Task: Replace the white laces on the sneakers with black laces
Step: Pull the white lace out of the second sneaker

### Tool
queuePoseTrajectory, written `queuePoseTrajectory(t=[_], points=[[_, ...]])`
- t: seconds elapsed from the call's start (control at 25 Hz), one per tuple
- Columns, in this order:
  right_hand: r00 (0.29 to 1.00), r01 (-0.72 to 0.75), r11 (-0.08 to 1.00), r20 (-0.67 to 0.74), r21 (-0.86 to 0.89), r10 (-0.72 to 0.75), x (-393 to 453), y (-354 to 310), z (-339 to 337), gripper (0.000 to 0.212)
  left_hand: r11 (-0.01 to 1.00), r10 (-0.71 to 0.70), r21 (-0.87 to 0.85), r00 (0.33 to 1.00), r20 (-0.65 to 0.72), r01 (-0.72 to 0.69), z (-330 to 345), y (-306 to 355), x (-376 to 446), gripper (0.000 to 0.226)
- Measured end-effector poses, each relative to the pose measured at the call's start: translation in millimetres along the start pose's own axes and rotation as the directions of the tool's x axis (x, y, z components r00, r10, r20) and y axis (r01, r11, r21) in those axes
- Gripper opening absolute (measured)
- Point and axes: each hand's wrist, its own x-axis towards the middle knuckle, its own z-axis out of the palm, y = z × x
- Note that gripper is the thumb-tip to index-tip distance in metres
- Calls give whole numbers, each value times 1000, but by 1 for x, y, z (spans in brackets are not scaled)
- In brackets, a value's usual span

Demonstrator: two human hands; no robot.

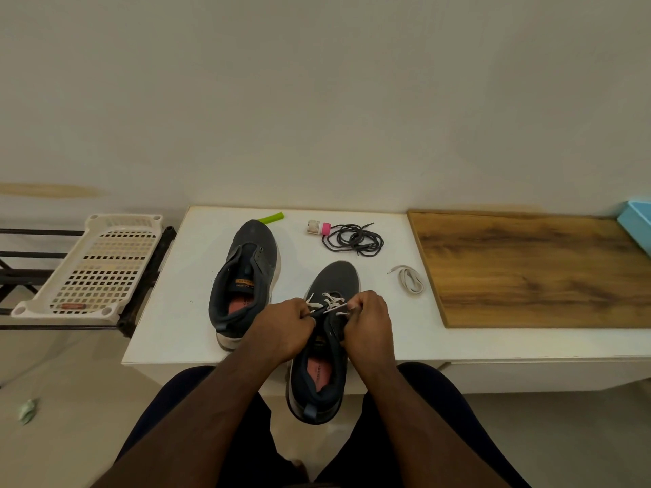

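White desk (169,311) against a plain wall: at its near edge the right sneaker (326,346) overhangs — left hand (281,329) and right hand (370,322) each pinch its flat white lace (329,302), mid-unthreading. Next comes pulling it free. Farther back lie the unlaced sneaker (246,276), a removed lace (410,280) and coiled, cord-like black laces (354,239).
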Motion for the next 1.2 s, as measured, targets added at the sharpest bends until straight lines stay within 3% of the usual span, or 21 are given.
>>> queuePoseTrajectory(t=[0.08, 0.16, 0.28, 0.44, 0.52, 0.64, 0.72, 0.76, 0.84, 0.96, 1.04, 1.2], points=[[996, -83, 988, -29, 127, 87, 0, 0, -1, 26, 1000, -5, -28, 1000, -1, 5, 0, -1, 1, 18], [1000, 1, 990, 4, 139, -1, 1, 3, -2, 13, 999, -1, -38, 1000, 1, 1, -1, -2, 0, 17], [970, 148, 989, 194, 17, -149, 0, 8, 0, 30, 1000, 25, 0, 1000, 8, -25, 1, 0, 0, 16], [960, 198, 977, 215, -82, -177, 0, 5, 5, 6, 999, 31, 25, 1000, -4, -30, 2, 1, 0, 16], [964, 200, 976, 198, -91, -179, -1, -1, 2, 15, 1000, 22, 14, 1000, 3, -22, 3, 1, 1, 15], [994, 51, 999, 100, -8, -50, 2, 0, -1, 20, 998, -10, -67, 1000, 21, 12, 3, -3, 2, 13], [990, -137, 975, 55, 175, 130, 4, 3, -1, 17, 995, -24, -100, 999, 26, 26, 2, -4, 3, 13], [986, -165, 958, 41, 233, 160, 3, 3, -1, 15, 995, -19, -94, 1000, 25, 21, 1, -5, 3, 14], [998, -42, 980, 53, 195, 32, 2, 5, -3, 4, 998, 1, -68, 1000, 8, 0, 2, -5, 2, 15], [965, 166, 986, 206, 10, -165, 0, 8, 1, 24, 999, 30, -28, 1000, -2, -30, 4, -4, 1, 16], [965, 152, 987, 224, -59, -135, -1, 6, 5, 3, 999, 36, 10, 999, -4, -36, 4, -2, 0, 16], [980, 139, 988, 152, -73, -127, 0, 1, 3, 31, 1000, 23, -7, 1000, -1, -23, 4, -2, 1, 13]])
